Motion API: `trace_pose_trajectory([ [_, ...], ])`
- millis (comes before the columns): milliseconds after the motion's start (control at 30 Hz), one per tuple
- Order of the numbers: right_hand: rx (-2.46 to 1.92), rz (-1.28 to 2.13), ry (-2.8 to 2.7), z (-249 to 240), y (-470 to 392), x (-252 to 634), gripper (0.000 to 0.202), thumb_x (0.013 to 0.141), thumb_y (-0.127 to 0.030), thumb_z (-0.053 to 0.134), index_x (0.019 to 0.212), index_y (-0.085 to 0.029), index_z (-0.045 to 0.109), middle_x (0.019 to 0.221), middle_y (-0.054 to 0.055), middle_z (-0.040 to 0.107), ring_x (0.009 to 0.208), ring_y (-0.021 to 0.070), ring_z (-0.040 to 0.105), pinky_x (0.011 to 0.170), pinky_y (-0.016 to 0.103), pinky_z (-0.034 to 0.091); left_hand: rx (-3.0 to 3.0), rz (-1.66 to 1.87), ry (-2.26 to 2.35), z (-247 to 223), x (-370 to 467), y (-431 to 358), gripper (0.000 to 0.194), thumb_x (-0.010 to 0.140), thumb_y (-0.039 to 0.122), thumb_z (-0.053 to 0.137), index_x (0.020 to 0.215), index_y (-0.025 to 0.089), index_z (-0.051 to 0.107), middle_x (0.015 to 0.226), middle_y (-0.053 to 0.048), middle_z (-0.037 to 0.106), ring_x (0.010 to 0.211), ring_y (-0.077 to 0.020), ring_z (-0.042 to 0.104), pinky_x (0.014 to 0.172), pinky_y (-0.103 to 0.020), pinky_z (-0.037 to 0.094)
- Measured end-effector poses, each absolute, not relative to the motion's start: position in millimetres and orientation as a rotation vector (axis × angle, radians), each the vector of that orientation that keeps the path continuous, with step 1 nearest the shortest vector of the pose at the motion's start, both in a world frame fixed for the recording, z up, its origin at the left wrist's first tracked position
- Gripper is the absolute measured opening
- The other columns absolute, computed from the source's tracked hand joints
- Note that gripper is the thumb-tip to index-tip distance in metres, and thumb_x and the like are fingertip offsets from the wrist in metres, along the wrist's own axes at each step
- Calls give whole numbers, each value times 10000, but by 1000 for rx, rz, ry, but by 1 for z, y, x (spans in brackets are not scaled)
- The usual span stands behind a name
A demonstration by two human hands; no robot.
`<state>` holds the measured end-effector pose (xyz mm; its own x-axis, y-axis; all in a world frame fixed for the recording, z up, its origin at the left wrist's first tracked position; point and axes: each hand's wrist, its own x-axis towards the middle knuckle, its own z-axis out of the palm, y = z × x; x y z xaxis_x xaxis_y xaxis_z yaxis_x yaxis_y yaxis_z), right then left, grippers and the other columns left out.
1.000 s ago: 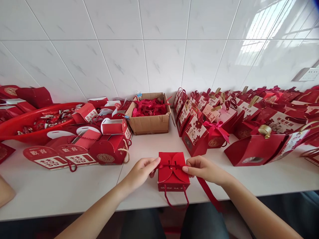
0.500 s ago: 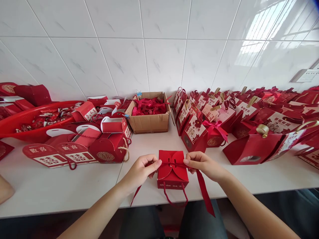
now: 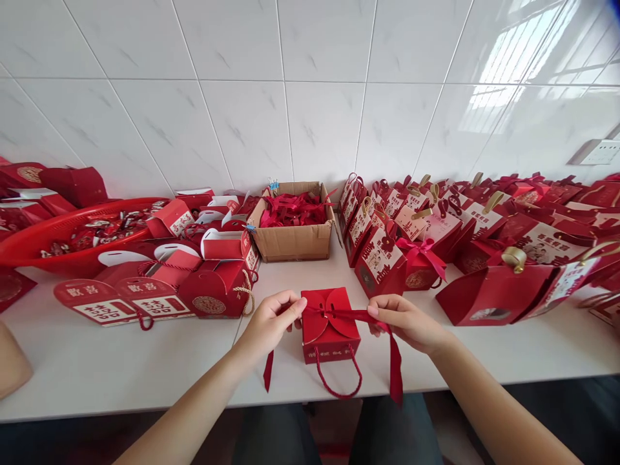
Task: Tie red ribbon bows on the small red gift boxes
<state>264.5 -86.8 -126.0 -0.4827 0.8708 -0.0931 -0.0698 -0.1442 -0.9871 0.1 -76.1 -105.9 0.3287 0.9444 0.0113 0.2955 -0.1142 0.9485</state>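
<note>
1 red ribbon (image 3: pixel 357 315), long axis left-right, crosses the red box (image 3: pixel 334 332) on the counter (image 3: pixel 169 361), rope handle (image 3: pixel 339 394) toward the wearer, left hand (image 3: pixel 271 321) and right hand (image 3: pixel 409 325) each pinching the ribbon between fingers (image 3: pixel 294 311).

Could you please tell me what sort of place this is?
Probably a gift-packing workspace: red gift boxes, a cardboard carton of ribbons and a basin of small wrapped pieces share one table.

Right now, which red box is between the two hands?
The box whose red ribbon the left hand and right hand hold; the other red boxes sit off to either side.
</note>
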Motion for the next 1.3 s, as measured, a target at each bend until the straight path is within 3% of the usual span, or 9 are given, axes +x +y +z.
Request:
trace_pose_trajectory([
  [167,-814,1635,-1339,-118,-93,260,346,785,-439,666,603,-170,549,574,-10,515,573,118,484,613,279,402,1901,850,1307,-107,1,-73,234,868,416,486,782,199,510,761,-2,537,750,-156,539,679,-261,452],
  [267,-753,1565,-1380,-112,-95,251,209,800,-372,672,750,-171,643,669,3,579,626,118,519,655,277,429,2133,1038,1358,-98,7,-78,107,849,306,520,895,209,527,988,-50,584,992,-204,545,891,-333,434],
  [333,-709,1585,-1392,-107,-94,244,167,803,-329,676,888,-185,665,767,17,622,703,129,562,695,279,453,2228,1031,1263,-87,14,-81,89,841,248,517,919,211,540,1029,-51,593,1028,-201,547,930,-331,418],
  [467,-694,1593,-1436,-96,-92,231,238,806,-310,672,1010,-193,641,867,34,644,806,146,588,754,293,471,2297,891,1106,-68,33,-85,203,792,212,568,994,220,548,991,-21,641,924,-181,595,864,-304,448],
  [667,-846,1366,-1474,-93,-89,222,225,820,-374,635,922,-181,581,715,-9,575,649,110,534,608,246,432,2328,941,1269,-67,44,-76,84,827,190,485,814,191,568,822,-28,651,761,-176,593,706,-293,453],
  [867,-1043,1196,-1704,-102,-82,214,288,833,-393,585,1020,-175,613,620,-33,503,529,101,459,502,232,368,2285,1025,1215,-72,40,-73,79,817,184,500,806,193,578,813,-10,651,762,-153,598,719,-269,453],
  [1033,-1067,1109,-1811,-102,-80,207,247,849,-375,546,796,-163,661,661,1,569,600,125,498,557,244,403,2234,1000,1247,-74,37,-70,93,827,220,492,791,192,574,794,-8,643,742,-157,591,708,-282,452],
  [1133,-1096,1065,-1764,-105,-80,206,248,847,-373,542,802,-172,680,700,18,624,655,159,556,596,265,438,2153,919,1177,-70,31,-70,57,813,229,523,834,193,563,812,-4,636,762,-155,596,724,-281,468],
  [1300,-1112,941,-1770,-103,-84,204,214,841,-315,538,857,-205,720,789,39,675,737,190,598,658,295,461,2078,808,1052,-64,25,-75,251,765,261,619,988,205,521,967,-16,623,873,-162,602,775,-279,486],
])
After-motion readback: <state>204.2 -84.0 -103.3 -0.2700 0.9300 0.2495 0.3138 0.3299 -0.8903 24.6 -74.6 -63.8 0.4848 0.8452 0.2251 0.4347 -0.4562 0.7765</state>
